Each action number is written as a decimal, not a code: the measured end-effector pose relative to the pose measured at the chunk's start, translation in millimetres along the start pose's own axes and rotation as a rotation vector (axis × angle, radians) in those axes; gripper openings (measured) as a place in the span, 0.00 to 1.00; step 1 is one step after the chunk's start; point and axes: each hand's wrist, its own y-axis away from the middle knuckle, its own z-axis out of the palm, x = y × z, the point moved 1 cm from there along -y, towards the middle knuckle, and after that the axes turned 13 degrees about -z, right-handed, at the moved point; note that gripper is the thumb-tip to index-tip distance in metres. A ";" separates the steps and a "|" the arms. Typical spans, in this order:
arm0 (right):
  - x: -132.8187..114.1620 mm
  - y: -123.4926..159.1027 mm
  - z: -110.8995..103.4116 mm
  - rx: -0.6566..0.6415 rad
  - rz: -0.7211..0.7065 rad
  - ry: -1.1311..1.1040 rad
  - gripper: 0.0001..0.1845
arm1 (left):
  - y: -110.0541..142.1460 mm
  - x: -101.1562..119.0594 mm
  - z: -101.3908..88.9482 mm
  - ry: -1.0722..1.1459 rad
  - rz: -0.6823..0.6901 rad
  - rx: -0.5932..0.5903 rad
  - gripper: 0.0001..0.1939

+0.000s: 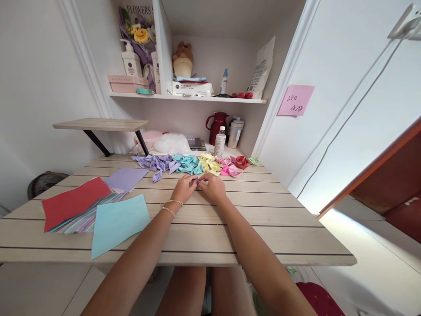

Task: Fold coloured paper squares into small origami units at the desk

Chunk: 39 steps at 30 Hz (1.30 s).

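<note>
Near the middle of the table, my left hand (184, 188) and my right hand (213, 188) meet, fingers pinched on a small piece of folded purple paper (198, 181). Most of this paper is hidden by the fingers. Just beyond the hands lies a row of folded paper pieces: purple ones (156, 162), blue ones (188, 164), yellow ones (209, 163) and pink ones (231, 170). One purple folded piece (157, 176) sits apart, left of my left hand. A red folded piece (241, 162) and a green one (253, 161) end the row at the right.
Left of my forearm, a fanned stack of coloured paper (82, 219) lies under red (77, 202), purple (126, 179) and light blue sheets (120, 224). A small raised shelf (101, 124) stands back left. Behind the row are a bottle (219, 142), a red jug (217, 127) and a tumbler (235, 134).
</note>
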 end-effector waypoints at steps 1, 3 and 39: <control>-1.3 -0.4 -0.5 -0.010 0.017 0.001 0.06 | -0.1 -0.4 0.5 -0.010 0.008 0.005 0.10; -3.4 -1.1 -1.5 -0.043 0.044 0.002 0.06 | -0.3 -1.2 1.3 -0.047 0.023 0.022 0.09; 2.8 -1.3 0.5 -0.101 -0.011 -0.121 0.07 | -0.6 -2.4 -2.7 -0.021 0.005 0.221 0.08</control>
